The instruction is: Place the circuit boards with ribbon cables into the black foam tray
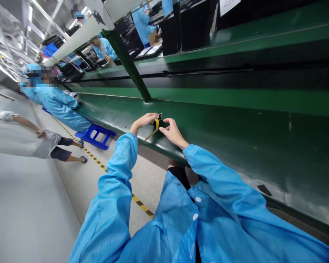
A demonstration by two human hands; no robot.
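Both my arms, in light blue sleeves, reach out over the near edge of a green conveyor belt (235, 146). My left hand (143, 122) is curled, pinching the top of a thin yellow flex strip (154, 128) that hangs down and to the left. A small dark part (160, 117) sits at the strip's upper end. My right hand (172, 131) is just right of it, fingers bent and pinched toward the same dark part. What the right fingertips grip is too small to make out.
A green post (131, 69) rises from the belt just behind my hands. A person in a blue coat (60, 106) sits to the left by a blue stool (94, 136). Another person in white (19, 138) is on the floor side. A small dark piece (264, 189) lies on the belt at right.
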